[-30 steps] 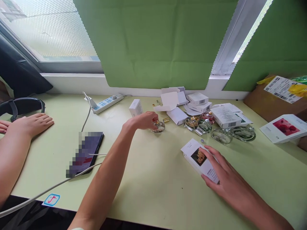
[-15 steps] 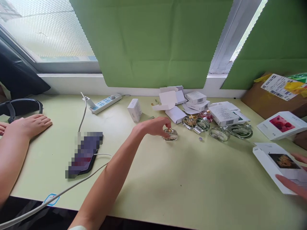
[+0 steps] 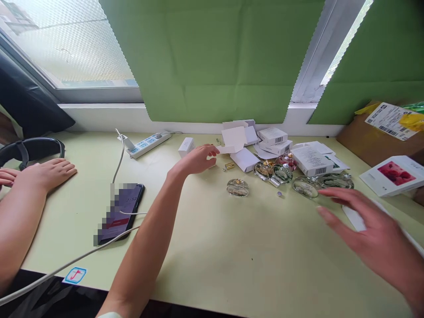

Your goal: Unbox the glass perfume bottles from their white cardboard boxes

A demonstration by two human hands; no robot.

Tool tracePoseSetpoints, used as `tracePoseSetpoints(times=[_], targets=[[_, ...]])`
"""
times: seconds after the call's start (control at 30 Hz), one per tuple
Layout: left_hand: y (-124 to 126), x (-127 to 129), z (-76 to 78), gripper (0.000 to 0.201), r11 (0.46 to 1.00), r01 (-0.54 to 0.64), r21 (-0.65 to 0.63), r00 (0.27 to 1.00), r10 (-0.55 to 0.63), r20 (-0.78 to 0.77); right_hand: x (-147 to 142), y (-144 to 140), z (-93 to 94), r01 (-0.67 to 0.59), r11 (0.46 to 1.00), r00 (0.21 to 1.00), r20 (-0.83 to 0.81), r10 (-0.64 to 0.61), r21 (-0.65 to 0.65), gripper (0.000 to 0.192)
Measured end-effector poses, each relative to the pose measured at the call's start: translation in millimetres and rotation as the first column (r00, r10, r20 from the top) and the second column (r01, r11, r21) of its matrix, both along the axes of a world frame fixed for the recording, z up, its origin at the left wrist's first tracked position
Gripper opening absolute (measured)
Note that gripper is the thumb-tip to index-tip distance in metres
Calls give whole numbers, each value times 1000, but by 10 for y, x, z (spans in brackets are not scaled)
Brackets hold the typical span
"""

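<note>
My left hand [image 3: 198,159] hovers by the small white box [image 3: 187,145], its fingers loosely bent and apart with nothing visible in them. In front of it, alone on the table, stands a flat rounded glass bottle [image 3: 237,188] with a gold neck. A small gold cylinder [image 3: 229,166] lies behind the bottle. At the right, my right hand [image 3: 371,229] is open, thumb and fingers spread, reaching toward a clear glass bottle [image 3: 305,187] without a visible grip. A white carton [image 3: 354,217] is partly hidden beneath that hand.
Several more glass bottles [image 3: 281,174] cluster before stacked white boxes [image 3: 311,161]. A box with a red picture [image 3: 386,176] and a cardboard carton [image 3: 380,137] stand right. Left are a phone [image 3: 122,212], cable, power strip [image 3: 149,145] and another person's hand [image 3: 49,174].
My left hand has let go of the glass bottle's gold top and moved back and left. My right hand has released the white carton with the flower picture and moved left over the table.
</note>
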State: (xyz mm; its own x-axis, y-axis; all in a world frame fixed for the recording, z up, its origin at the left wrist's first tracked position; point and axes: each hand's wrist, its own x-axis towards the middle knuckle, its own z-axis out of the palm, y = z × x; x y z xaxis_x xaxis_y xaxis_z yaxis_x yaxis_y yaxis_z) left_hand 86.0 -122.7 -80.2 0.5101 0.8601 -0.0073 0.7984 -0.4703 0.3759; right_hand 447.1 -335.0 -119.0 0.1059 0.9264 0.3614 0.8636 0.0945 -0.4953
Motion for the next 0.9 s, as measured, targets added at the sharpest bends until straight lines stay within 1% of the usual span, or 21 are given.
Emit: tracePoseSetpoints(times=[0.03,0.1,0.17,0.2,0.27,0.33,0.4,0.5,0.57,0.63,0.73,0.83,0.9], targets=[[23,2,-27,33,999,-30,20,999,30,-15,-207,100,-14,-90,995,995,-34,89,-31,32],[56,3,-79,32,997,-65,31,997,66,-37,-544,305,-97,-243,964,969,-65,237,-112,35],[64,-2,-113,30,996,-80,39,996,82,-36,-768,494,-210,-341,926,940,-89,330,-165,42],[59,-4,-120,29,995,-89,49,995,90,-30,-844,576,-268,-364,915,931,-102,351,-176,46],[45,1,-111,27,989,-123,82,992,123,-6,-949,707,-376,-385,908,921,-132,367,-167,51],[55,29,-72,29,974,-186,130,983,184,29,-1020,787,-473,-398,908,912,-162,376,-133,52],[133,83,-10,33,948,-260,181,965,253,62,-1078,820,-558,-408,907,902,-194,385,-98,51],[421,200,75,34,919,-331,213,944,324,64,-1153,822,-653,-402,914,895,-232,381,-50,46],[692,283,76,30,920,-347,182,937,349,22,-1198,821,-693,-393,920,894,-240,378,-16,44],[960,355,4,27,920,-369,134,926,377,-34,-1240,830,-719,-381,925,898,-236,372,9,43],[1247,417,-222,36,916,-399,41,907,401,-127,-1287,846,-737,-370,929,903,-224,366,25,42],[1376,411,-469,36,918,-397,-20,902,386,-192,-1299,835,-737,-371,928,903,-222,368,29,41],[1414,381,-582,36,921,-389,-21,903,377,-208,-1290,811,-733,-372,927,901,-226,371,40,43]])
